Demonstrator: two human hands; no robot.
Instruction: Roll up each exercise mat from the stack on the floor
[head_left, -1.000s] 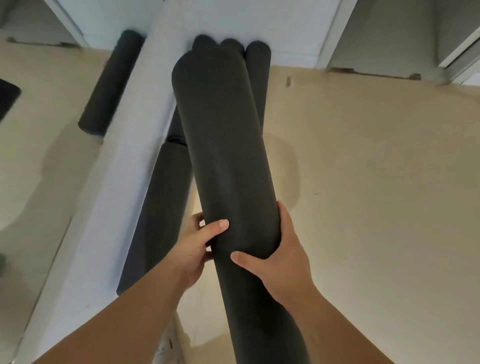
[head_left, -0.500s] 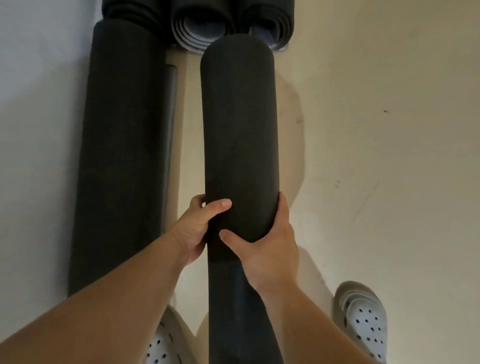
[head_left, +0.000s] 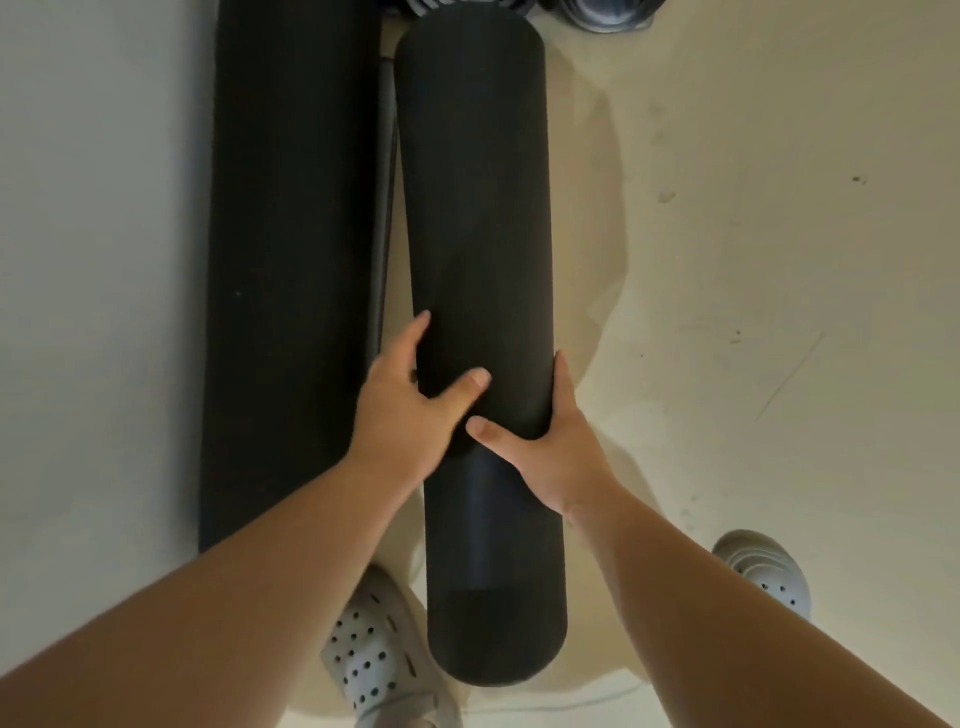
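The rolled mat is held lengthwise in front of the person, its near end between the two pale clogs and its far end up by the other rolled ends at the top edge. The left hand clasps its left side, thumb across the front and index finger lying along the roll. The right hand clamps the right side, its fingers hidden behind. Whether the far end touches the beige floor is unclear. A second dark roll lies just beside it along the wall.
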